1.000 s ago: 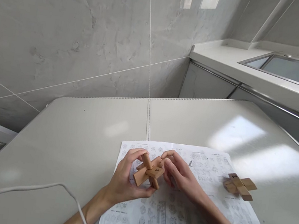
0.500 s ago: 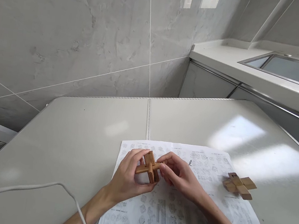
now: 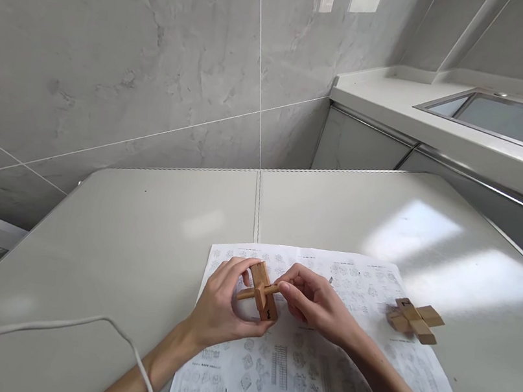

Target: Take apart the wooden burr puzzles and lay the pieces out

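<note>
Both my hands hold a wooden cross-shaped puzzle (image 3: 263, 291) just above a printed sheet of diagrams (image 3: 314, 368). My left hand (image 3: 220, 304) wraps its fingers and thumb round the puzzle's left side and underside. My right hand (image 3: 314, 303) pinches the tip of one bar on the puzzle's right side. A second wooden puzzle piece assembly (image 3: 412, 320) lies untouched on the sheet's right edge.
The sheet lies on a light grey table (image 3: 147, 238) that meets a marble-tiled wall. A white cable (image 3: 50, 327) runs across the table's front left towards my left wrist. A counter with a sink (image 3: 513, 122) stands at the back right.
The puzzle in my hands has been turned, so its bars now lie flatter and narrower to view. My right fingers have shifted onto a bar's end. The other wooden assembly has stayed put.
</note>
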The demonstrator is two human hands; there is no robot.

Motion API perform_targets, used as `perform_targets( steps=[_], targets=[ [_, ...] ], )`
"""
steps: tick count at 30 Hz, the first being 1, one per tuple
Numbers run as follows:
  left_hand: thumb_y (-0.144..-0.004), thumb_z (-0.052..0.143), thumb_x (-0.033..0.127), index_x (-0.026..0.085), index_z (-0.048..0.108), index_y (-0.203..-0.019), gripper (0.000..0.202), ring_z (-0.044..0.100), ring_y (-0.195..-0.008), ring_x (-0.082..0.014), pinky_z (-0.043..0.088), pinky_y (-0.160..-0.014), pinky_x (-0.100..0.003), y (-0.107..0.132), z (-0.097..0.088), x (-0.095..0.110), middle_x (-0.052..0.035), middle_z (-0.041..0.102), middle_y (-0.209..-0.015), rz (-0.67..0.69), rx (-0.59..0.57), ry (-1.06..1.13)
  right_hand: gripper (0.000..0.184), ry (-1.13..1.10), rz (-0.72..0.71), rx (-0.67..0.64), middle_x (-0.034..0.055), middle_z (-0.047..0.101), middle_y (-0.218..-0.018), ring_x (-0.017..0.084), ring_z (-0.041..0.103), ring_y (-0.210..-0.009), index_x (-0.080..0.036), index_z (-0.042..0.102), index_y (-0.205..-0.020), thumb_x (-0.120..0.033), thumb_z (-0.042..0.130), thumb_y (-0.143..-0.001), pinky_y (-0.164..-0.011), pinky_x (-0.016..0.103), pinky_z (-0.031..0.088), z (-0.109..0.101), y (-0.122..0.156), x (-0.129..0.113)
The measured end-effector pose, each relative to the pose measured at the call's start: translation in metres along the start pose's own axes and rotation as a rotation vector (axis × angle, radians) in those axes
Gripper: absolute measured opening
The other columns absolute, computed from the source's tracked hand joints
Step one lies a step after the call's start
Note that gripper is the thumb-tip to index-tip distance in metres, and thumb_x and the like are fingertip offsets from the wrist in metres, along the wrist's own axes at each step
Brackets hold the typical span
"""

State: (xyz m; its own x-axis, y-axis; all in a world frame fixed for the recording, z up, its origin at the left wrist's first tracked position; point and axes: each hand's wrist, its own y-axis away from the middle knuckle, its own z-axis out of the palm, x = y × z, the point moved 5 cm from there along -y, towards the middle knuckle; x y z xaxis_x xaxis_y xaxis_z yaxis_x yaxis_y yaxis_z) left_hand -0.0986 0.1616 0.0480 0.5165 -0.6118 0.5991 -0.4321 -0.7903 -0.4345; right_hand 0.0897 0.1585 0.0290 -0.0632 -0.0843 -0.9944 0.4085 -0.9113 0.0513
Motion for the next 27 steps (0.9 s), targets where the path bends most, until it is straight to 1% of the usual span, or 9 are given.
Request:
perform_targets(
  steps=[3, 6, 10, 15, 19, 23, 25, 27],
  targets=[
    [-0.066, 0.096, 0.032, 0.027, 0.049, -0.145, 0.091, 0.068, -0.098, -0.0253, 0.06, -0.088, -0.042, 0.0, 0.001, -0.004, -0.0081, 0.069, -0.122, -0.046, -0.034, 0.059, 0.036, 0.038, -0.036, 0.036, -0.0076, 0.049, -0.062, 0.01, 0.042, -0.051, -0.02, 0.063, -0.095, -0.055, 0.06, -0.108, -0.049, 0.025, 0.031, 0.0, 0.0, 0.001],
    [-0.063, 0.097, 0.034, 0.027, 0.051, -0.142, 0.092, 0.068, -0.101, -0.0272, 0.059, -0.091, -0.043, 0.0, 0.002, -0.009, -0.0091, 0.069, -0.125, -0.106, -0.069, 0.128, 0.028, 0.153, -0.088, 0.082, -0.0073, 0.053, -0.061, 0.011, 0.046, -0.051, -0.022, 0.062, -0.097, -0.047, 0.059, -0.109, -0.052, 0.025, 0.035, 0.001, 0.0, 0.002],
    [-0.061, 0.097, 0.037, 0.026, 0.054, -0.141, 0.092, 0.067, -0.113, -0.0318, 0.057, -0.099, -0.047, 0.001, 0.003, -0.012, -0.0103, 0.068, -0.129, -0.187, -0.115, 0.205, 0.015, 0.314, -0.161, 0.118, -0.0052, 0.062, -0.065, 0.013, 0.056, -0.054, -0.023, 0.063, -0.102, -0.036, 0.058, -0.108, -0.056, 0.026, 0.041, 0.001, 0.002, 0.005],
    [-0.06, 0.098, 0.037, 0.027, 0.054, -0.14, 0.091, 0.067, -0.115, -0.0318, 0.057, -0.1, -0.047, 0.002, 0.005, -0.01, -0.0096, 0.068, -0.129, -0.258, -0.189, 0.247, 0.009, 0.386, -0.215, 0.166, -0.0031, 0.069, -0.072, 0.012, 0.059, -0.055, -0.025, 0.065, -0.105, -0.029, 0.057, -0.108, -0.056, 0.025, 0.044, -0.001, 0.004, 0.008],
    [-0.06, 0.098, 0.038, 0.027, 0.056, -0.138, 0.089, 0.067, -0.112, -0.0311, 0.056, -0.098, -0.046, 0.002, 0.004, -0.008, -0.0087, 0.068, -0.127, -0.282, -0.189, 0.296, 0.01, 0.385, -0.246, 0.184, -0.0019, 0.071, -0.074, 0.014, 0.062, -0.059, -0.025, 0.068, -0.106, -0.03, 0.06, -0.107, -0.056, 0.025, 0.046, -0.001, 0.004, 0.004],
    [-0.062, 0.097, 0.045, 0.025, 0.061, -0.133, 0.082, 0.068, -0.11, -0.0319, 0.056, -0.098, -0.046, 0.001, 0.006, -0.009, -0.0093, 0.07, -0.124, -0.326, -0.184, 0.4, 0.015, 0.372, -0.253, 0.201, 0.0006, 0.072, -0.076, 0.017, 0.068, -0.067, -0.024, 0.069, -0.105, -0.038, 0.064, -0.107, -0.06, 0.027, 0.049, -0.004, 0.002, 0.002],
    [-0.065, 0.096, 0.047, 0.023, 0.062, -0.129, 0.076, 0.07, -0.109, -0.0323, 0.055, -0.1, -0.047, 0.002, 0.008, -0.009, -0.01, 0.072, -0.12, -0.35, -0.184, 0.488, 0.019, 0.359, -0.234, 0.214, 0.0004, 0.071, -0.074, 0.016, 0.065, -0.063, -0.023, 0.067, -0.104, -0.042, 0.063, -0.107, -0.058, 0.028, 0.047, -0.006, 0.001, 0.002],
    [-0.07, 0.094, 0.049, 0.022, 0.061, -0.13, 0.073, 0.072, -0.109, -0.0323, 0.055, -0.103, -0.047, 0.002, 0.01, -0.009, -0.0101, 0.075, -0.114, -0.365, -0.2, 0.602, 0.022, 0.362, -0.211, 0.221, -0.0017, 0.066, -0.068, 0.015, 0.059, -0.058, -0.023, 0.066, -0.106, -0.045, 0.061, -0.108, -0.055, 0.028, 0.044, -0.008, 0.001, 0.003]
  ],
)
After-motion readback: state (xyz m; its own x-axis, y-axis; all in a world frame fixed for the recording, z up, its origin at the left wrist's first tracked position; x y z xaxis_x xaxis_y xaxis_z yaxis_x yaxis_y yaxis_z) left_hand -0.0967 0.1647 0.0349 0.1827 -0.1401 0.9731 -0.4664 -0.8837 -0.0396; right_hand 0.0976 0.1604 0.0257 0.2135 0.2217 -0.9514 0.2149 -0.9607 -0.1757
